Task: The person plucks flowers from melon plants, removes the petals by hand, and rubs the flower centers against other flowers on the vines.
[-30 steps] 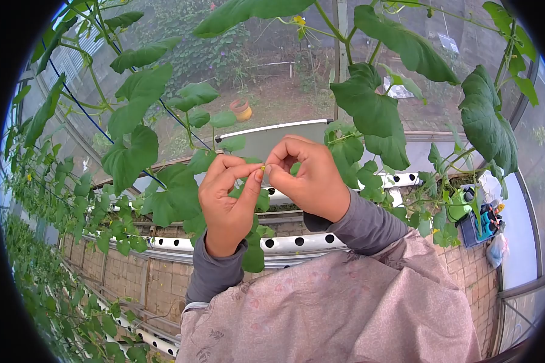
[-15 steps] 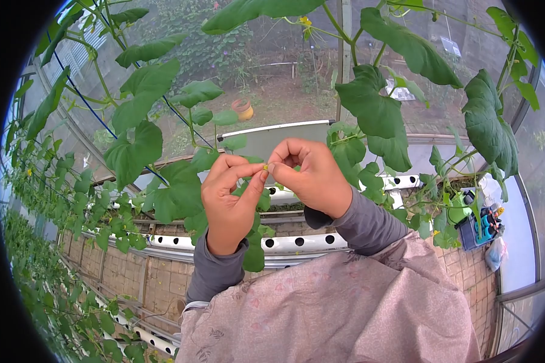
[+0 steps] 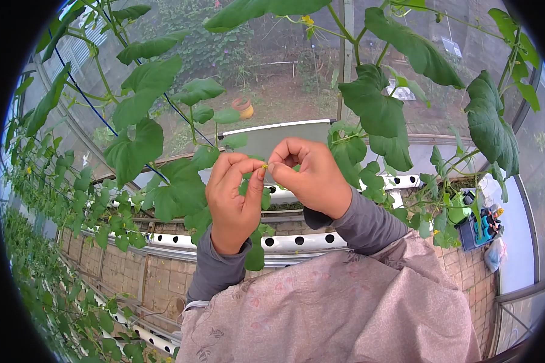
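My left hand and my right hand meet fingertip to fingertip in front of my chest. A tiny yellow flower shows between them, mostly covered by the fingers. On the left, thumb and index finger close at its edge. The right thumb and index finger pinch it from the other side, with the remaining fingers curled in. Large green leaves hang around both hands, among them a broad leaf left of my left hand. Another yellow flower grows on a vine stem above.
White pipes with round holes run across below my hands, over a brick floor. Dark blue strings slant down at left. A mesh wall stands ahead. At right sits a crate with bottles, beside a plastic bag.
My left hand has shifted slightly right and turned a little, its thumb now more upright. The right hand stays nearly still, with the yellow flower still between the fingertips.
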Demonstrator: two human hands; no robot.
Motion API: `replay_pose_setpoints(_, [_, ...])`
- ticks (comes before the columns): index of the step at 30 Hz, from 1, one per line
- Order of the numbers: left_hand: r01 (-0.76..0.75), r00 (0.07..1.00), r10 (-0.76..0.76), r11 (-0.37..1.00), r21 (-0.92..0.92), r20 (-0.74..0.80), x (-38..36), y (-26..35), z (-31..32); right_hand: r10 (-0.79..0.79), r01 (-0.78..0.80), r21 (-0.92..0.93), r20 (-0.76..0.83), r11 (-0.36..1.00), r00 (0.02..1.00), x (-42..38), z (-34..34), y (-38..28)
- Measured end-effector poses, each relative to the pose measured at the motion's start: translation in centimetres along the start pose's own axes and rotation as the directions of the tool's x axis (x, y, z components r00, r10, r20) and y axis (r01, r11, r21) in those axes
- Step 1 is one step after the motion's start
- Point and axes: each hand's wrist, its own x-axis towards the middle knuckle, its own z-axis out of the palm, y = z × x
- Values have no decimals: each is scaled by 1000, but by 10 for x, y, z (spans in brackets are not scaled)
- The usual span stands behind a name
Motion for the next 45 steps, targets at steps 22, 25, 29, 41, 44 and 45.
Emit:
replay_pose_setpoints(22, [467,884,-368,678,-568,287,-1,-4,-13,-337,301,-287,-82,909,938,6,-9,-1])
replay_pose_setpoints(25, [489,862,-452,620,-614,230,-4,-6,-10,-510,468,-314,-63,826,858,-2,3,1])
replay_pose_setpoints(29, [425,890,-426,638,-642,166,-4,-3,-6,-584,513,-388,-85,765,807,-3,14,8])
replay_pose_setpoints(41, [430,879,-457,632,-645,138,-8,6,-11,-705,564,-555,-58,611,707,-2,17,14])
replay_pose_setpoints(44, [413,890,-440,663,-625,122,-9,3,-10,-629,518,-470,-109,715,770,-3,21,11])
replay_pose_setpoints(45, [414,889,-440,660,-626,124,-9,3,-10,-626,520,-448,-123,727,770,-2,22,12])
